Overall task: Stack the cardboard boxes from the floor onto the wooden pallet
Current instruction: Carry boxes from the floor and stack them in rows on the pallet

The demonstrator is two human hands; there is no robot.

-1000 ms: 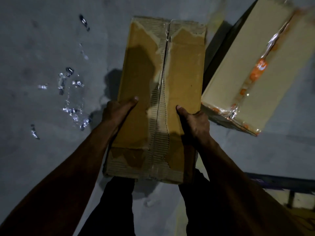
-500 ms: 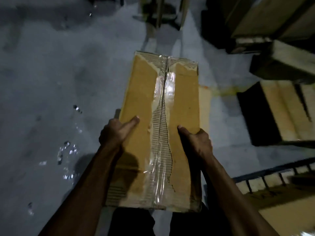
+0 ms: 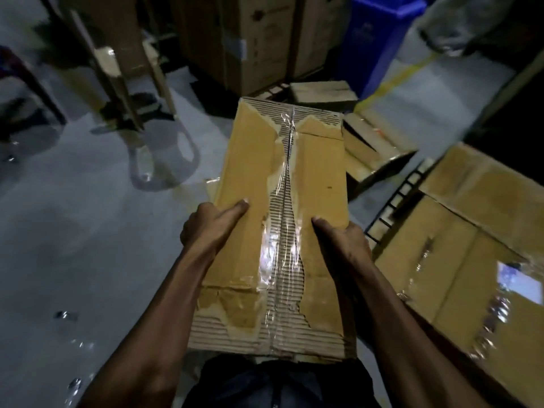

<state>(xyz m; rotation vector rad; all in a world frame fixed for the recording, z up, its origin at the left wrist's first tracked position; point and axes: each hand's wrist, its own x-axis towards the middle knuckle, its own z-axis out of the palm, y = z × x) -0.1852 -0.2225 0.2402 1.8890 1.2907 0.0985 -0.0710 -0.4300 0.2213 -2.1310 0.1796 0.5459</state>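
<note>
I carry a long, worn cardboard box (image 3: 250, 184) lengthwise in front of my body, its top taped down the middle and torn to bare corrugation. My left hand (image 3: 207, 226) grips its left edge, thumb lying on top. My right hand (image 3: 343, 240) grips the right edge the same way. The fingers of both hands are hidden under the sides. Large flat cardboard boxes (image 3: 459, 257) lie low at the right on a dark slatted frame (image 3: 391, 201); whether that is the wooden pallet I cannot tell.
Smaller boxes (image 3: 368, 142) lie on the floor ahead, right of the carried box. Tall stacked cartons (image 3: 250, 39) and a blue bin (image 3: 374, 39) stand at the back. A plastic stool (image 3: 164, 154) and a wooden frame (image 3: 117, 69) are ahead left. Grey concrete floor (image 3: 73, 231) with shiny scraps is at left.
The box has been lifted from the floor and stays in both hands. My view has swung up and forward, from bare floor to the cartons, stool and the boxes at right.
</note>
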